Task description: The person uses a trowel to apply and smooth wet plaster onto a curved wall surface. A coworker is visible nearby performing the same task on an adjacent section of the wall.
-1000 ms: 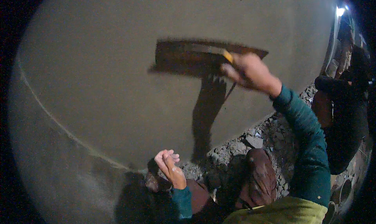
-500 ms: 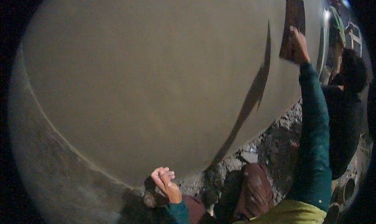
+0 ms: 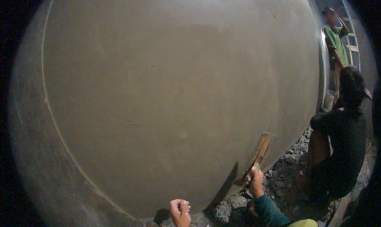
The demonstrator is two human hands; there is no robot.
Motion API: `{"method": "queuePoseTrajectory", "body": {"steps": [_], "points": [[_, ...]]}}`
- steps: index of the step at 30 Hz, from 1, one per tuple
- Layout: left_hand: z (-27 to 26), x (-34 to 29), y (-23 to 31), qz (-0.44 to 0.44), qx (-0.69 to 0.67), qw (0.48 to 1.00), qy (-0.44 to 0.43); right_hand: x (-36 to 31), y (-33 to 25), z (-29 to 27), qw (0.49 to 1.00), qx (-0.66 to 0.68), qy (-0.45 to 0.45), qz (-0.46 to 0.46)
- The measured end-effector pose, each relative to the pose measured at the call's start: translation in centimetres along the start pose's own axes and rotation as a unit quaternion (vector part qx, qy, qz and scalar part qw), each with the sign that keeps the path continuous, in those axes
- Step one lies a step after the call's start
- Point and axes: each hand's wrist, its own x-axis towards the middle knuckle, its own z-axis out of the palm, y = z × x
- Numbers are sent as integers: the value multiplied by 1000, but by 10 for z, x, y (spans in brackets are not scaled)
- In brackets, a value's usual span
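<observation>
A broad grey plastered wall (image 3: 170, 92) fills most of the view. Low on its right side, a wooden plastering float (image 3: 263, 146) lies tilted against the surface. My right hand (image 3: 257, 182) is closed around the float's lower end, with a dark green sleeve behind it. Its shadow falls on the wall just left of the hand. At the bottom centre, my left hand (image 3: 180, 212) is raised before the wall's lower edge, fingers curled in, and I see nothing held in it.
Broken rubble (image 3: 238, 203) lines the foot of the wall. A person in dark clothes (image 3: 341, 139) squats close by on the right. Farther back, a person in a green shirt (image 3: 337, 42) stands in a doorway, near a pale bucket (image 3: 329, 100) and a ladder-like frame (image 3: 352, 48).
My right hand has brought the float down from high on the wall to its lower right. The left hand's fingers have curled in more. The view has shifted, showing the green-shirted person more fully.
</observation>
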Motion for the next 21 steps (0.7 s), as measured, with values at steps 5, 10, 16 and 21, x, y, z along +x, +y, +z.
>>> {"method": "queuePoseTrajectory", "body": {"steps": [5,10,16,21], "points": [[8,12,-2,15,95,995,-30,-52,26,6,997,17,12,77],[5,14,30,-48,197,975,-86,-51,116,-18,994,-112,-8,-13],[1,45,34,-50,248,951,-178,-62,66,-1,993,-104,28,47],[3,65,-18,-127,196,935,-266,-73,10,21,976,60,35,204]]}}
